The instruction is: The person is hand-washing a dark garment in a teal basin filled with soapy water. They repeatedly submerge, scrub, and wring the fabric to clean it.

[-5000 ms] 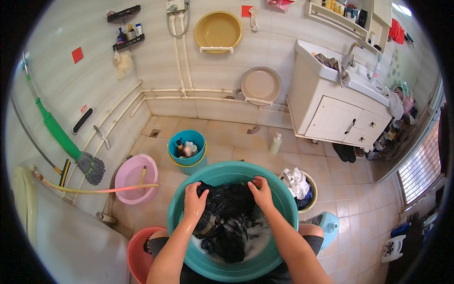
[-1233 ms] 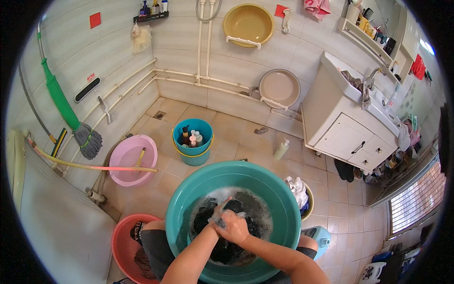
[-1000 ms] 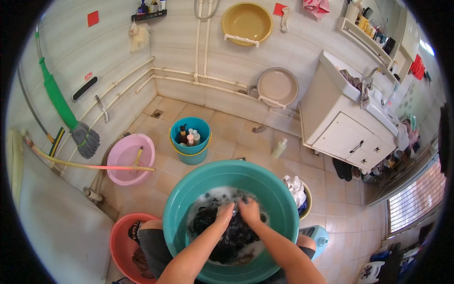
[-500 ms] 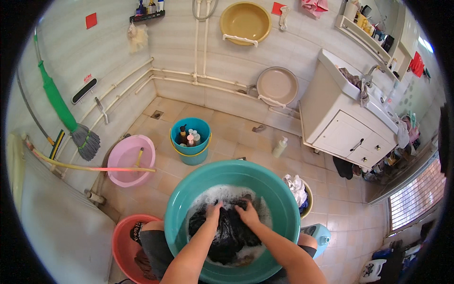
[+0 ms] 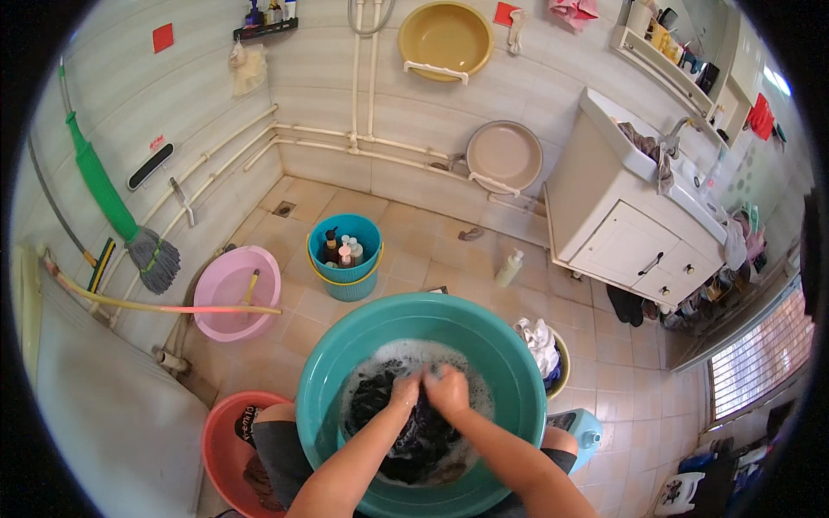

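Observation:
A large teal basin [image 5: 318, 371] stands between my knees with soapy water and white suds [image 5: 419, 348] in it. A soaked black cloth [image 5: 420, 436], its garment type not clear, lies bunched in the water. Side by side over the cloth's middle, my left hand [image 5: 403, 391] and my right hand [image 5: 446, 390] are closed, knuckles almost touching. Both grip folds of the cloth. The right fingers are slightly blurred, and the fingertips of both hands are hidden.
A red basin [image 5: 216, 432] with dark clothes sits at my left, and a pink basin [image 5: 207, 298] beyond it. A blue bucket [image 5: 354, 289] holds several bottles. Right of the teal basin are a tub of clothes [image 5: 541, 350] and a light-blue jug [image 5: 589, 432]. A pump bottle [image 5: 509, 269] stands farther off.
My hands have come together from a spread position and closed on the cloth. The cloth has shifted and bunched, and the suds have spread differently around it.

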`<state>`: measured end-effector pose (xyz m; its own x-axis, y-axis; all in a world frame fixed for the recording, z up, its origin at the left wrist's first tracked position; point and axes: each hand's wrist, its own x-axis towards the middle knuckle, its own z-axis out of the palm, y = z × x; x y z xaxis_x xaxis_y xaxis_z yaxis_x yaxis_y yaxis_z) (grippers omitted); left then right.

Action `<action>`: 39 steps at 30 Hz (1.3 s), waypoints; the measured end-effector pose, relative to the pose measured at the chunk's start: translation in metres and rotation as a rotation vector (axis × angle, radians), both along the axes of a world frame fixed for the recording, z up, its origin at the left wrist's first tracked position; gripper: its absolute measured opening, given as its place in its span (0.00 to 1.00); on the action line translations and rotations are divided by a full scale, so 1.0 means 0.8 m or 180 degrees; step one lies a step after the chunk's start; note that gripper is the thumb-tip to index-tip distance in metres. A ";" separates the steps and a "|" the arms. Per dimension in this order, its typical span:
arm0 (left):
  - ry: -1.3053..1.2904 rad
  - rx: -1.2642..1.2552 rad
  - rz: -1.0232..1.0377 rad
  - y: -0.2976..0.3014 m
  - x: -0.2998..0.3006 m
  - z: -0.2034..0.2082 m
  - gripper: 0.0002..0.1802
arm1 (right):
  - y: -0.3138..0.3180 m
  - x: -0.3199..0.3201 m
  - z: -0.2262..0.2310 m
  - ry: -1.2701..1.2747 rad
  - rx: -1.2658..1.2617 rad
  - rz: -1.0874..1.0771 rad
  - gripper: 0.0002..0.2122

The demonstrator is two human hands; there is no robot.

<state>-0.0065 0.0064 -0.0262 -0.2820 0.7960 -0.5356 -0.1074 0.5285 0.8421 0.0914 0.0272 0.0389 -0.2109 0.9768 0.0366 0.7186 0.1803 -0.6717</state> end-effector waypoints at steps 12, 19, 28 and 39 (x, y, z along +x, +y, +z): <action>0.0652 -0.0832 0.0849 -0.018 -0.027 0.033 0.24 | 0.036 0.049 -0.049 -0.0570 -0.1664 0.0087 0.39; -0.2302 0.0242 0.1507 -0.016 -0.027 0.005 0.23 | -0.037 -0.011 0.014 0.0700 -0.0350 0.0975 0.21; -0.0902 -0.0082 0.1256 -0.015 0.013 0.027 0.20 | -0.024 -0.008 0.019 0.0096 0.0287 0.0826 0.13; -0.0073 0.0241 0.3056 -0.006 -0.036 0.054 0.33 | 0.051 0.067 -0.030 -0.0298 -0.0296 -0.0068 0.17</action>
<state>-0.0357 0.0019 0.0172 -0.8212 0.2641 -0.5058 -0.4827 0.1511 0.8626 0.1450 0.0682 0.0148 -0.1883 0.9794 -0.0733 0.7820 0.1043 -0.6145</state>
